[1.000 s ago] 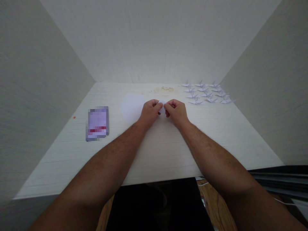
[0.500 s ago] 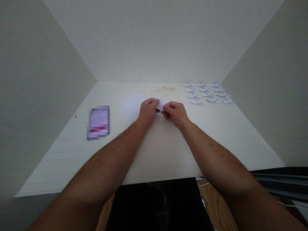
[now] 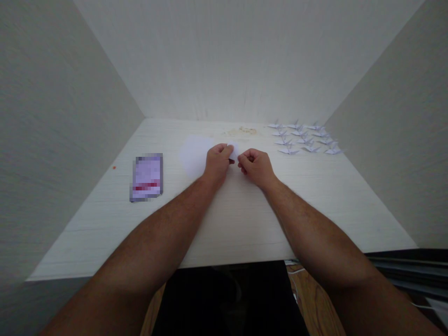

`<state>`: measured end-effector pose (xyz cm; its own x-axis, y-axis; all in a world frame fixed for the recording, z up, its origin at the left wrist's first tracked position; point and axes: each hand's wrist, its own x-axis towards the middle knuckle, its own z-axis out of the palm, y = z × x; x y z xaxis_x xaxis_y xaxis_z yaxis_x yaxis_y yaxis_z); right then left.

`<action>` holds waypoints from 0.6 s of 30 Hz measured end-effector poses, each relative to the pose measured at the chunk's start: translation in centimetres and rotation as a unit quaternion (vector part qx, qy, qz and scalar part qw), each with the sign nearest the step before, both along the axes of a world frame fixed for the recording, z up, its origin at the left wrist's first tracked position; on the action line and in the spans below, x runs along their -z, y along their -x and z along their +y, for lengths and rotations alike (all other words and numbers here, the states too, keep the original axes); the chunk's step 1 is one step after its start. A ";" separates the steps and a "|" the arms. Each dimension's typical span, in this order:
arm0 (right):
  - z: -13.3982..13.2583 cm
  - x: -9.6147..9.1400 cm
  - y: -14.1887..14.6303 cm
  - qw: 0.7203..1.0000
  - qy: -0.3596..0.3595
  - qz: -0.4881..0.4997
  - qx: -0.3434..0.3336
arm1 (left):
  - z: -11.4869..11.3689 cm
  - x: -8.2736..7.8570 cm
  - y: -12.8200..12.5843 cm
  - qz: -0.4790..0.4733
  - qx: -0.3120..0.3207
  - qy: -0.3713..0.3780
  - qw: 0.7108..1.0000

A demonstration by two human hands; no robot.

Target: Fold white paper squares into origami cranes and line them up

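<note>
A small piece of folded white paper (image 3: 234, 150) is pinched between the thumb and fingers of my left hand (image 3: 219, 161). My right hand (image 3: 257, 165) is closed at the paper's right corner, thumb and forefinger pinching its edge. Fine creases are too faint to make out. Under and left of my left hand lies a pile of white paper (image 3: 194, 154), partly covered by the hand. Several folded white paper cranes (image 3: 303, 137) stand in rows at the back right of the table.
On the left of the white table (image 3: 245, 224) lies a flat, blurred-out purple item (image 3: 147, 177) with a red band. A small orange speck (image 3: 114, 167) is near the left edge. Walls close in the back and both sides. A brownish stain (image 3: 248, 130) marks the back.
The view has shifted slightly, so everything sits a little further right. My right fingertips have moved marginally at the paper's edge; both hands keep nearly the same pose.
</note>
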<state>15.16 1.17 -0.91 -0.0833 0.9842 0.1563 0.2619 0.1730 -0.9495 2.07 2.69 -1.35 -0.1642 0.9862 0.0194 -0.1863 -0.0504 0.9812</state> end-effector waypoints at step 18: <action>0.0 0.0 0.2 0.994 -0.070 -0.058 0.058 | -0.5 -0.4 -0.1 -0.071 0.040 -0.015 0.997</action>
<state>14.99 1.21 -0.86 0.0051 0.9575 0.2883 0.3936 0.2631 -0.8809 2.19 2.17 -0.92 -0.0879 0.9957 0.0307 -0.3283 -0.0581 0.9428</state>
